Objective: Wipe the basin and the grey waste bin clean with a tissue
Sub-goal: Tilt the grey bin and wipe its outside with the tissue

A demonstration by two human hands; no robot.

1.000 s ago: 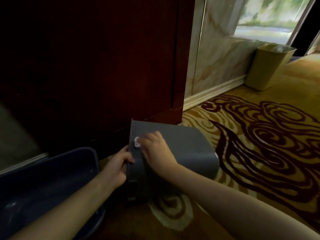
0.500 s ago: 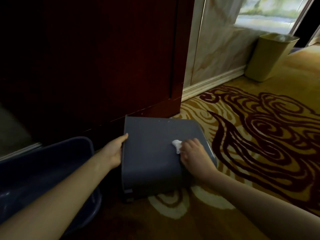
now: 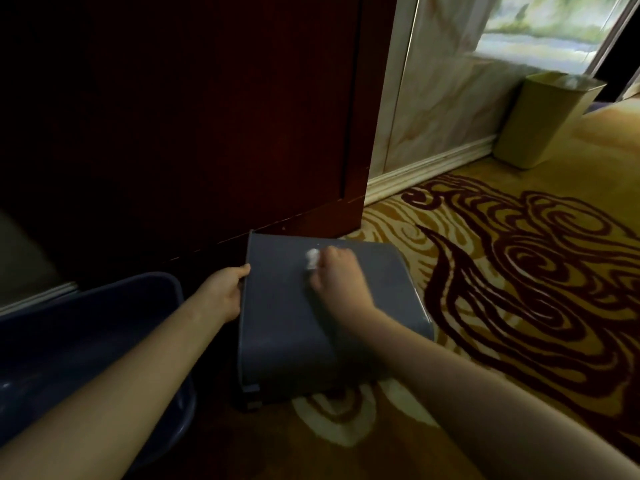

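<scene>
The grey waste bin [image 3: 287, 327] lies on its side on the carpet, its flat side facing up. My left hand [image 3: 225, 289] grips its left rim. My right hand [image 3: 337, 278] presses a small crumpled white tissue [image 3: 311, 258] onto the far part of that upper side. The dark blue basin [image 3: 86, 327] stands at the lower left, partly behind my left forearm.
A dark red wooden panel [image 3: 207, 116] rises right behind the bin. A marble wall with a white skirting board [image 3: 426, 168] runs to the right. A yellow-green bin [image 3: 540, 119] stands by that wall. Patterned yellow and dark red carpet [image 3: 519, 271] covers the floor.
My right hand has slid the tissue across the bin's upper side, out to the right and then back toward the far middle. My left hand stays on the rim.
</scene>
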